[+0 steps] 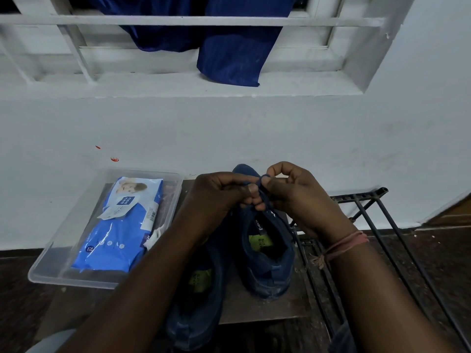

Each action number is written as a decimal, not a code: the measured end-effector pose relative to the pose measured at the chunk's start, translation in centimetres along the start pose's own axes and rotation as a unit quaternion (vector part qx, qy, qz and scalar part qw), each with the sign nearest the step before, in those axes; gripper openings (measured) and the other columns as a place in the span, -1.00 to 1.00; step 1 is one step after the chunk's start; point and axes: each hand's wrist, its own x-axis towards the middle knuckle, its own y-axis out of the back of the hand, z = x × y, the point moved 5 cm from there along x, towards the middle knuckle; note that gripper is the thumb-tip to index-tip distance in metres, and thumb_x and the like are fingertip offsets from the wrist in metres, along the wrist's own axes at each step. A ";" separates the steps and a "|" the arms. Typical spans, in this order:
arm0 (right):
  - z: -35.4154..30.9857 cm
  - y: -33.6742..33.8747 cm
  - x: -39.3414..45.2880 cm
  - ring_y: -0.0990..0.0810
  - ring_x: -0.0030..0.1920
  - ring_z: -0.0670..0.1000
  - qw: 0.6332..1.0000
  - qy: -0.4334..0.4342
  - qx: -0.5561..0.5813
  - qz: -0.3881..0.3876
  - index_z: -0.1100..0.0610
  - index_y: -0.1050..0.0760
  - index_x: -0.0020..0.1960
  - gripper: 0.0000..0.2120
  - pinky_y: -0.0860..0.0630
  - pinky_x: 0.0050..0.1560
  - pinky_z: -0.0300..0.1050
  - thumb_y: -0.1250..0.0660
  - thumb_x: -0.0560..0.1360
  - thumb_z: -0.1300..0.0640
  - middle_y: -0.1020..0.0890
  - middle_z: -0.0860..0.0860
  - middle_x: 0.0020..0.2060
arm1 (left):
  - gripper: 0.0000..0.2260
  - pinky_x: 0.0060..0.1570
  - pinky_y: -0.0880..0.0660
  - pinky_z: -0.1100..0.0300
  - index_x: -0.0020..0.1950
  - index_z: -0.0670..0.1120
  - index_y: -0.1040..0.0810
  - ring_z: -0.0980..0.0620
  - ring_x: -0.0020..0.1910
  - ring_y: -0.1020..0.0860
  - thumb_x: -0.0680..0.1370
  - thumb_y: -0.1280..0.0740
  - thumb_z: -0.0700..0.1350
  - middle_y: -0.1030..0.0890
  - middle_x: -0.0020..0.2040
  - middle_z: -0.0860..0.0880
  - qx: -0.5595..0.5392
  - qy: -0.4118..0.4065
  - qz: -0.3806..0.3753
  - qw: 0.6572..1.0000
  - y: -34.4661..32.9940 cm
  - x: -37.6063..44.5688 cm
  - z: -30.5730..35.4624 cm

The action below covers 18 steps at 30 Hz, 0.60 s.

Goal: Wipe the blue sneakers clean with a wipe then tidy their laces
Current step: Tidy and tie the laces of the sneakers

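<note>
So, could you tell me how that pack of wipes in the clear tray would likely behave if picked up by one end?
The pack of wipes would probably sag; its wrapper looks soft and creased. The glossy film may be slippery. It looks full, so likely fairly heavy for its size. It lies flat in the tray, so rolling seems unlikely.

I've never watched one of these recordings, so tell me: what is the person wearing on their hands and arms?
Both forearms are bare, with no sleeves or gloves in view. The right hand has a bundle of thin pinkish-red threads tied round the wrist, with a frayed knot hanging at the side. The left hand shows no band, watch or ring.
</note>
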 end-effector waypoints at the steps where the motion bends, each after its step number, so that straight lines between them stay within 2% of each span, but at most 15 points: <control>1: 0.1 0.1 0.1 -0.68 -0.27 0.16 1.000 -0.010 0.013 0.018 0.28 -0.45 0.02 -0.98 -0.64 -0.21 -0.03 -0.27 0.62 0.35 -0.65 0.20 -0.29 | -0.86 -0.15 -0.58 0.24 -0.03 -0.05 -0.75 0.09 -0.24 -0.66 0.51 -0.50 -0.28 -0.74 -0.20 -0.10 0.027 -0.013 0.008 1.000 0.1 0.1 0.1; 3: 0.4 0.4 0.2 -0.67 -0.30 0.15 0.999 -0.018 0.014 0.041 0.32 -0.48 0.02 -0.97 -0.63 -0.25 -0.05 -0.31 0.60 0.36 -0.63 0.23 -0.30 | -0.85 -0.20 -0.54 0.32 -0.03 -0.01 -0.75 0.18 -0.29 -0.63 0.47 -0.55 -0.23 -0.73 -0.24 0.00 0.120 -0.047 0.027 0.991 0.3 0.2 0.4; 5: 0.6 0.8 0.3 -0.66 -0.34 0.17 0.998 -0.011 -0.009 0.065 0.35 -0.49 0.03 -0.90 -0.63 -0.31 -0.06 -0.38 0.55 0.36 -0.61 0.27 -0.27 | -0.84 -0.18 -0.54 0.34 -0.03 0.02 -0.75 0.21 -0.26 -0.64 0.44 -0.58 -0.19 -0.72 -0.22 0.06 0.196 -0.085 0.038 0.976 0.2 0.2 0.6; 7: 0.5 1.0 0.3 -0.67 -0.32 0.19 0.994 0.009 -0.062 0.084 0.37 -0.51 0.03 -0.86 -0.66 -0.28 -0.04 -0.42 0.51 0.37 -0.61 0.27 -0.23 | -0.84 -0.16 -0.55 0.36 -0.03 0.03 -0.76 0.23 -0.21 -0.67 0.45 -0.57 -0.19 -0.73 -0.20 0.11 0.204 -0.108 0.040 0.972 0.1 0.0 0.6; 9: 0.2 0.7 0.2 -0.70 -0.28 0.16 0.992 0.026 -0.101 0.064 0.34 -0.59 -0.01 -0.93 -0.68 -0.21 -0.03 -0.40 0.51 0.41 -0.68 0.26 -0.23 | -0.85 -0.13 -0.54 0.37 -0.02 0.07 -0.77 0.24 -0.15 -0.67 0.46 -0.56 -0.16 -0.73 -0.17 0.15 0.213 -0.129 0.058 0.967 0.1 -0.1 0.8; 11: 0.2 0.5 0.2 -0.69 -0.26 0.14 0.992 0.026 -0.114 0.041 0.32 -0.61 -0.01 -0.90 -0.67 -0.14 0.02 -0.36 0.51 0.42 -0.69 0.29 -0.23 | -0.85 -0.08 -0.52 0.39 -0.04 0.11 -0.77 0.24 -0.07 -0.65 0.45 -0.56 -0.12 -0.72 -0.13 0.17 0.246 -0.156 0.083 0.953 0.1 -0.1 1.1; 14: 0.2 0.5 0.3 -0.65 -0.26 0.19 0.996 0.009 -0.083 0.020 0.26 -0.49 0.11 -0.80 -0.62 -0.11 0.09 -0.32 0.49 0.34 -0.69 0.31 -0.19 | -0.90 -0.10 -0.56 0.35 -0.06 0.06 -0.77 0.22 -0.12 -0.67 0.47 -0.56 -0.12 -0.73 -0.16 0.14 0.205 -0.110 0.091 0.968 0.4 0.0 0.7; 16: 0.1 0.3 0.3 -0.62 -0.21 0.16 0.996 0.015 -0.081 -0.017 0.22 -0.43 0.13 -0.73 -0.57 -0.12 0.06 -0.31 0.43 0.29 -0.69 0.29 -0.15 | -0.96 -0.10 -0.62 0.16 -0.08 0.06 -0.76 0.10 -0.20 -0.69 0.51 -0.53 -0.08 -0.73 -0.23 0.06 0.162 -0.061 0.076 0.982 0.5 0.2 0.1; 18: 0.1 -0.2 0.0 -0.64 -0.13 0.10 0.990 0.035 -0.116 -0.072 0.18 -0.44 0.11 -0.71 -0.54 -0.09 -0.01 -0.33 0.41 0.32 -0.69 0.19 -0.10 | -0.95 -0.11 -0.63 0.07 -0.09 0.05 -0.76 0.03 -0.23 -0.68 0.54 -0.50 -0.07 -0.72 -0.25 -0.04 0.131 -0.034 0.072 0.988 0.6 0.1 -0.1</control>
